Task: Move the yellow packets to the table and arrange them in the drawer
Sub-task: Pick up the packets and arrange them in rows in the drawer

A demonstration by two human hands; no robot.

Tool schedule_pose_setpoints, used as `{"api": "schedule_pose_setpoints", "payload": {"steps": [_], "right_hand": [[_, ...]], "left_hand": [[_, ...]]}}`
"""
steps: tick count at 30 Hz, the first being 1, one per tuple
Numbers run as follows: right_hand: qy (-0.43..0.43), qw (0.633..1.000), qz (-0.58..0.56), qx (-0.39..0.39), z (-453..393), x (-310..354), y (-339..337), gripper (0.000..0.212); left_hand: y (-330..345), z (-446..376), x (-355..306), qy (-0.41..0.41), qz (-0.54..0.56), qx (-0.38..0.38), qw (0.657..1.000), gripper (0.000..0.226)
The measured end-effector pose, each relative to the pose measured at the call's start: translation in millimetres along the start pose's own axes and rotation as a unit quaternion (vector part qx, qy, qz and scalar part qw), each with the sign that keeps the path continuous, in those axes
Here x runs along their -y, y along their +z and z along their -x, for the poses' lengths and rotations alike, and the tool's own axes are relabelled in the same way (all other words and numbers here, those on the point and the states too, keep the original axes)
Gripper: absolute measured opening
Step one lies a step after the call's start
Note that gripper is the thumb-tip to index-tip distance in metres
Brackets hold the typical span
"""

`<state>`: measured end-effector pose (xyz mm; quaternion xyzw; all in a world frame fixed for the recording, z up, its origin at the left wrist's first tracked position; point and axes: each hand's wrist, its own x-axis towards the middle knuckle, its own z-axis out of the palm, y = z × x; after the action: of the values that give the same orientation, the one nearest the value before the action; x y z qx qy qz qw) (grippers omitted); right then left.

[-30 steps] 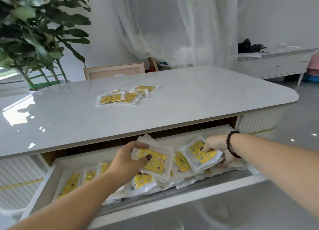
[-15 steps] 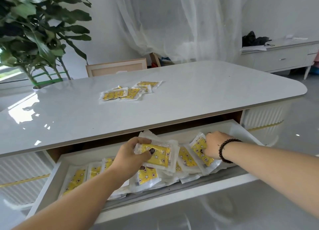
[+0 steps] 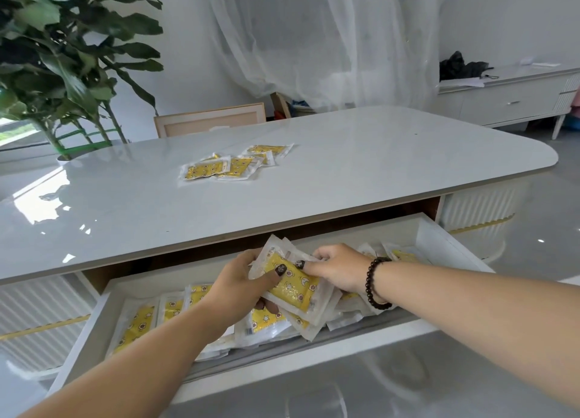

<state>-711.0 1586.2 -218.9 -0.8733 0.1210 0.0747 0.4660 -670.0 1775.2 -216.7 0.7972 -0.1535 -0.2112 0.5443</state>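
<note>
Over the open drawer (image 3: pixel 439 238), both hands meet on one small stack of yellow packets (image 3: pixel 290 284) held just above the loose heap lying inside it. The left hand (image 3: pixel 241 287) grips the stack's near-left end, thumb on top and fingers curled beneath; the right hand (image 3: pixel 337 268), a dark bead bracelet (image 3: pixel 375 284) at its wrist, pinches the far-right edge between thumb and bent fingers. More packets lie flat in a row toward the left end of the drawer (image 3: pixel 138 323), and a few sit toward its right end (image 3: pixel 401 256). A separate cluster (image 3: pixel 232 166) lies on the table (image 3: pixel 376 172) directly above the drawer, toward the far-left of its top. The packets look thin, light and limp, with clear glossy sealed margins round a yellow printed centre, so they will likely slide over one another and fan out unless squeezed. Holding across the padded middle with thumb above and fingers below should keep a stack together better than pinching the slick border.
</note>
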Motion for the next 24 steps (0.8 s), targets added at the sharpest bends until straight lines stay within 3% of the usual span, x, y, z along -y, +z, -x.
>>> {"api": "schedule_pose_setpoints", "payload": {"steps": [3, 7, 12, 16, 20, 24], "right_hand": [[0.019, 0.99, -0.141, 0.016, -3.0, -6.8, -0.7, 0.009], [0.015, 0.966, -0.257, 0.037, -0.5, -9.4, -4.5, 0.02], [0.012, 0.971, -0.228, 0.066, -2.1, -10.8, 0.2, 0.029], [-0.002, 0.984, -0.173, 0.036, -3.8, -11.0, 0.0, 0.027], [-0.005, 0.989, -0.138, -0.046, -9.9, -15.7, -4.6, 0.022], [0.024, 0.989, -0.127, -0.076, -13.7, -19.7, -5.7, 0.021]], "left_hand": [[-2.9, -2.7, 2.9, 0.001, 0.024, -0.03, 0.999, 0.019], [-2.7, -3.6, 3.6, 0.009, 0.04, -0.047, 0.998, 0.015], [-5.1, -7.1, 4.9, 0.01, 0.043, -0.097, 0.994, 0.019], [-8.1, -12.6, 8.3, -0.016, 0.061, -0.132, 0.989, 0.02], [-6.9, -12.4, 7.8, -0.087, 0.1, -0.081, 0.988, 0.035], [-3.1, -12.6, 9.1, -0.126, 0.076, -0.031, 0.989, 0.047]]}}
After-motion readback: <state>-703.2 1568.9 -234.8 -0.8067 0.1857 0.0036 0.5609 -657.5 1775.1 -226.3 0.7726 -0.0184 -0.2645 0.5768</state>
